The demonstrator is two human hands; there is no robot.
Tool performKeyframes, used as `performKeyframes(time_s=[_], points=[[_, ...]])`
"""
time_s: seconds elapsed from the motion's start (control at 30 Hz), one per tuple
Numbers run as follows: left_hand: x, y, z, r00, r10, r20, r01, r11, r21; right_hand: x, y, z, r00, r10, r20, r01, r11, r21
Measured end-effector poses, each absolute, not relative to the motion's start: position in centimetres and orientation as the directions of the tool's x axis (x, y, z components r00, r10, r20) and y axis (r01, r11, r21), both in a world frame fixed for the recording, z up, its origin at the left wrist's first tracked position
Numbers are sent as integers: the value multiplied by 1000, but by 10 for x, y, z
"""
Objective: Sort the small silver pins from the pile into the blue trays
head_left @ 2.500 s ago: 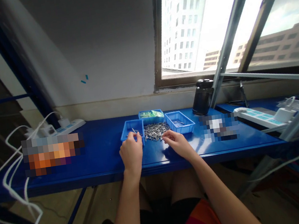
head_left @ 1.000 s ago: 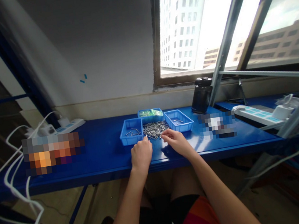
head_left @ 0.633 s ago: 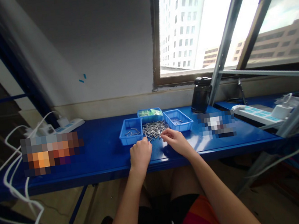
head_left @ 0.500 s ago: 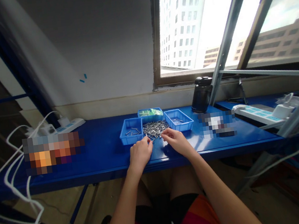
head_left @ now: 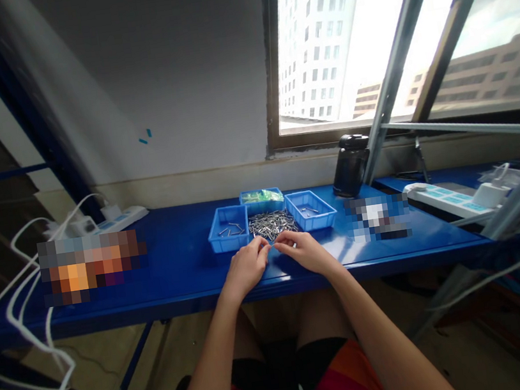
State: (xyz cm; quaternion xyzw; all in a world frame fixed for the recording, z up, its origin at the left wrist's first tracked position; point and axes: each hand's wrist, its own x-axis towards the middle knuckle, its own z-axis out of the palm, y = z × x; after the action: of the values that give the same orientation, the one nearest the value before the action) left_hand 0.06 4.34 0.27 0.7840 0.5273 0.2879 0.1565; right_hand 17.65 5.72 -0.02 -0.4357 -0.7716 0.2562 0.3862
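A heap of small silver metal pieces (head_left: pixel 271 223), which look like screws, lies on the blue table between blue trays. Just in front of it, my left hand (head_left: pixel 247 266) is closed in a pinch, thumb against fingertips. My right hand (head_left: pixel 305 252) is pinched too, its fingertips almost meeting those of the left. Whatever sits between the fingers is too small to make out. Several thin metal pieces lie in the left tray (head_left: pixel 218 244), beside my left hand. A few more are in the right tray (head_left: pixel 324 219), beyond my right hand.
Behind the heap stands a blue tray holding a green plastic packet (head_left: pixel 263 196). A black flask (head_left: pixel 351 166) is at the back right. Power strips (head_left: pixel 449 199) and white cables (head_left: pixel 21 319) lie at the sides. Blurred-out items (head_left: pixel 91 267) occupy the table's left part.
Both hands have drawn slightly back from the heap. Their fingertips have come closer together, the right hand moving a little left and the left a little right.
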Motion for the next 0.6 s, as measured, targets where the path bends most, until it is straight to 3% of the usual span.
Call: performKeyframes(time_s=[0.23, 0.6], points=[[3, 41, 7, 264, 919, 291, 725, -389, 569, 176, 56, 2, -286, 881, 377, 475, 472, -743], [5, 38, 11, 290, 917, 275, 770, -394, 501, 176, 55, 2, -275, 888, 369, 467, 459, -756]])
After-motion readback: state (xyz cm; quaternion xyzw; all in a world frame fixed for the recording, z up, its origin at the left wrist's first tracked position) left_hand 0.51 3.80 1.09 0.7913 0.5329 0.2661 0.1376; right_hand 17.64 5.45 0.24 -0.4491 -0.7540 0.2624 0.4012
